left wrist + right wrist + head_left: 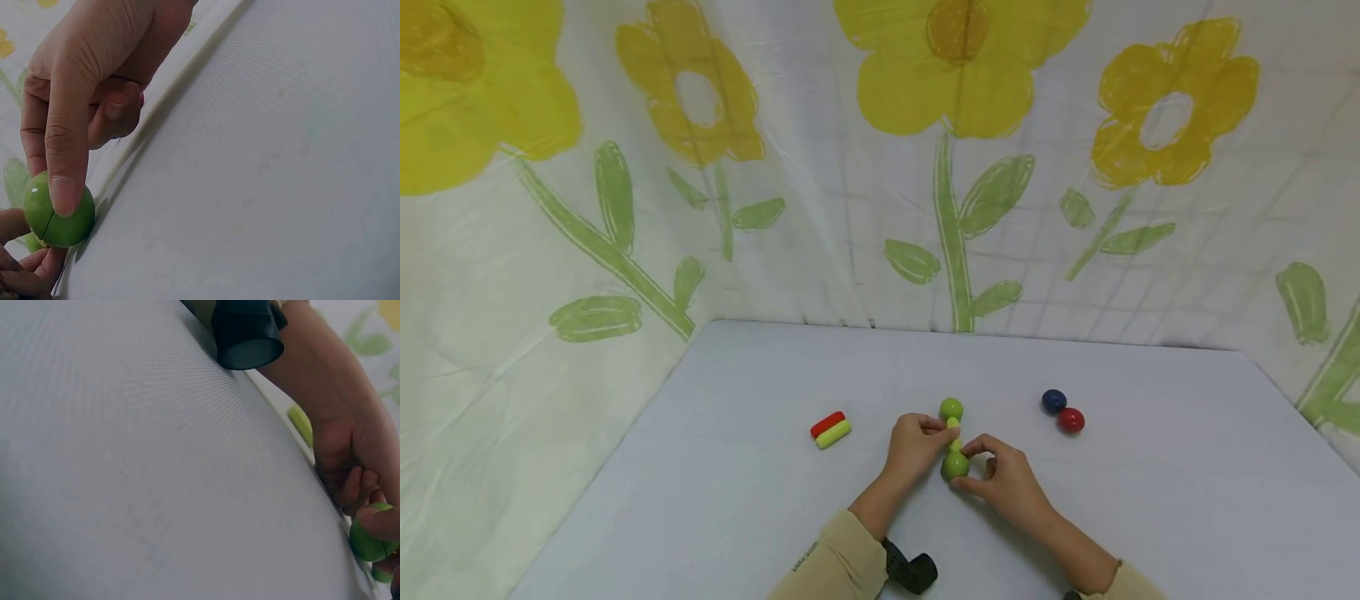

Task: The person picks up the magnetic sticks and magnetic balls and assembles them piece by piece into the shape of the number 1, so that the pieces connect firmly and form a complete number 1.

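Two green balls and a short yellow-green rod form a line on the white table [760, 375], with the rod [955, 446] between them. My left hand [916, 448] pinches the rod from the left between thumb and fingers. From the right, my right hand [1009, 483] pinches the nearer, larger green ball [955, 465] between thumb and forefinger. In the left wrist view the right thumb lies across this glossy ball [65, 228], which has a dark slit. The smaller green ball [951, 408] sits at the far end, past the left fingertips.
To the left, a red rod [827, 423] and a yellow-green rod [834, 434] lie side by side. A blue ball [1054, 401] and a red ball [1071, 420] rest at the right. A black device [913, 572] sits at the left wrist. A flowered curtain [820, 208] hangs behind the table.
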### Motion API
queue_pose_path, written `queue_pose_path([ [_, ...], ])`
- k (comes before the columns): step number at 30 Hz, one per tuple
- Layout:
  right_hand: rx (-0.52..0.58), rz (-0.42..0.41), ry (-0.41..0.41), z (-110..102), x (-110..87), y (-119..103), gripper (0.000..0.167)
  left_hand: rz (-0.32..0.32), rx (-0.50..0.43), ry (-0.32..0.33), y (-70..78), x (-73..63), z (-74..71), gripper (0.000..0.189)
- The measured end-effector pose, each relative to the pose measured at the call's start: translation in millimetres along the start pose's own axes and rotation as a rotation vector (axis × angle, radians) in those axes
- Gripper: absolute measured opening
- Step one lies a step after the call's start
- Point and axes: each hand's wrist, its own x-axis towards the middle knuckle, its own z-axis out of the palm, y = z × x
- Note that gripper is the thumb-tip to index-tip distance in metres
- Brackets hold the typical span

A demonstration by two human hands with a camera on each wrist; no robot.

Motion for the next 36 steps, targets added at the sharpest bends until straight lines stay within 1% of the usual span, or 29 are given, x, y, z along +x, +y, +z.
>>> queue_pose_path([
  [7,0.009,0.039,0.018,-0.2,1.8,-1.3,0.033,0.006,-0.005,-0.001,-2.6,0.7,-1.0,0.024],
  [13,0.003,0.062,0.025,0.4,3.7,-1.3,0.033,0.012,0.009,0.011,-3.7,2.1,-8.6,0.022],
  [17,-0.001,0.068,0.022,0.5,4.1,-0.9,0.033,0.039,0.047,0.012,-1.6,3.5,-16.6,0.02],
  [19,-0.002,0.067,0.022,0.5,4.4,-0.7,0.033,0.077,0.08,0.009,0.3,4.3,-21.3,0.02],
  [21,-0.001,0.067,0.02,0.5,4.6,-0.5,0.033,0.122,0.102,-0.008,1.3,5.2,-27.2,0.022],
  [24,-0.002,0.071,0.02,1.0,5.2,-0.5,0.034,0.196,0.14,-0.037,1.5,4.7,-39.6,0.027],
  [27,-0.003,0.07,0.022,1.3,5.3,-0.4,0.034,0.245,0.179,-0.06,-0.2,3.5,-54.6,0.031],
  [31,0.002,0.073,0.021,1.2,5.1,-0.2,0.034,0.265,0.231,-0.047,-3.3,0.8,-74.2,0.034],
  [36,0.012,0.076,0.015,0.4,6.0,0.1,0.035,0.259,0.237,-0.021,-11.0,-4.0,-94.0,0.033],
])
